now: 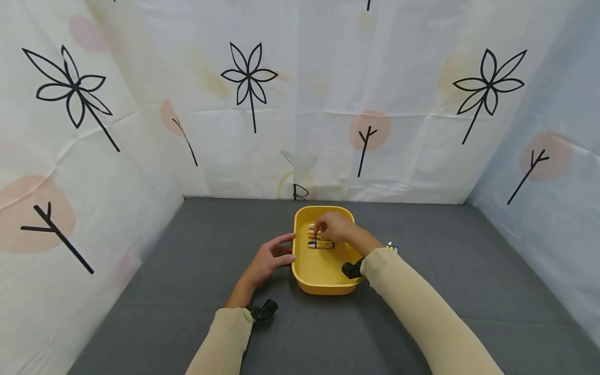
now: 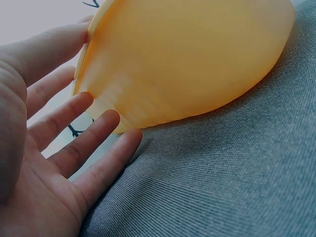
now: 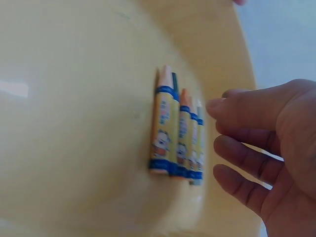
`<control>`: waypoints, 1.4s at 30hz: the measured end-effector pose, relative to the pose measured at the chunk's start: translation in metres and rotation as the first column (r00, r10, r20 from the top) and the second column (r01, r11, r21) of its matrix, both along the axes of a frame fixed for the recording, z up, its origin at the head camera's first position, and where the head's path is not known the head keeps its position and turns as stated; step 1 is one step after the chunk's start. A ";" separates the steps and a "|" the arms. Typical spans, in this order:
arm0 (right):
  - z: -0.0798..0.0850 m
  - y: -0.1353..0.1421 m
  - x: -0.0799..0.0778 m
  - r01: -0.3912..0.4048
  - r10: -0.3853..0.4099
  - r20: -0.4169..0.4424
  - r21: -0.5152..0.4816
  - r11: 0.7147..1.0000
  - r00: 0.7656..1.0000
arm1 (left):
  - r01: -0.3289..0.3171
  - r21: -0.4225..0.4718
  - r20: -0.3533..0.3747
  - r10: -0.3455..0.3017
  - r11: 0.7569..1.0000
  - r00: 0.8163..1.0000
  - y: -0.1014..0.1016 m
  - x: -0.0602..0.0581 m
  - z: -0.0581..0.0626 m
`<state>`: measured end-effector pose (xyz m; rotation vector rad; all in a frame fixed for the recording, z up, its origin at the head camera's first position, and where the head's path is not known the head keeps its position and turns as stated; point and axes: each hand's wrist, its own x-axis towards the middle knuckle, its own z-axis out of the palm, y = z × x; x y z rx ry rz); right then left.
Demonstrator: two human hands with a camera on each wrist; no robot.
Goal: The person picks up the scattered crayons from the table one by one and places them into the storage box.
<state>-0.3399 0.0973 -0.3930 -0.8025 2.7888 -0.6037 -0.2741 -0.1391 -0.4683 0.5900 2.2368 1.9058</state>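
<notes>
A yellow plastic basin stands on the dark grey tabletop. Several crayons in yellow wrappers with blue bands lie side by side on its floor; pink, dark green and orange tips show among them in the right wrist view. My right hand reaches inside the basin, its loosely bent fingers beside the row of crayons with nothing between them. At the basin's left side is my left hand, thumb and fingertips against the rim and wall, the fingers spread and nearly straight.
More crayons lie on the table just right of the basin, partly hidden by the right sleeve. A white cloth with plant drawings hangs behind and along both sides of the grey tabletop.
</notes>
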 end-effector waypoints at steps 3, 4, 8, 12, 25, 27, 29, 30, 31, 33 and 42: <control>0.006 0.007 0.003 0.016 -0.017 -0.020 -0.059 0.998 1.000 | 0.004 -0.004 0.013 -0.004 1.000 1.000 -0.001 0.000 0.001; 0.007 0.010 0.004 0.024 -0.026 -0.024 -0.078 0.997 0.999 | 0.007 -0.005 0.016 -0.007 1.000 1.000 -0.001 0.000 0.001; 0.010 0.022 0.008 0.058 -0.065 -0.037 -0.148 0.987 0.997 | 0.007 -0.020 0.025 -0.006 1.000 1.000 -0.001 0.002 0.004; 0.011 0.033 0.013 0.089 -0.100 -0.039 -0.218 0.972 0.994 | -0.001 -0.022 0.025 0.001 1.000 1.000 -0.001 0.003 0.003; -0.001 0.083 0.033 0.075 -0.146 -0.167 -0.372 0.925 0.975 | -0.036 -0.014 -0.009 0.036 0.999 0.999 0.001 0.001 -0.003; -0.002 0.090 0.036 0.082 -0.155 -0.164 -0.379 0.922 0.974 | -0.039 -0.016 -0.008 0.039 0.999 0.999 0.002 0.001 -0.002; -0.005 0.098 0.038 0.096 -0.167 -0.159 -0.379 0.921 0.973 | -0.044 -0.019 -0.002 0.044 0.999 0.999 0.002 0.001 -0.002; -0.006 0.101 0.039 0.102 -0.172 -0.157 -0.377 0.921 0.972 | -0.043 -0.021 0.001 0.043 0.999 0.999 0.002 0.000 -0.001; -0.008 0.105 0.039 0.106 -0.175 -0.156 -0.374 0.922 0.972 | -0.041 -0.021 0.004 0.041 0.999 0.999 0.002 0.000 -0.001; -0.011 0.112 0.040 0.107 -0.174 -0.157 -0.365 0.925 0.972 | -0.034 -0.023 0.012 0.034 0.999 0.999 0.001 0.000 0.000; -0.026 0.133 0.046 0.141 -0.186 -0.116 -0.318 0.937 0.976 | 0.002 -0.040 0.026 -0.001 0.999 1.000 0.003 0.015 0.025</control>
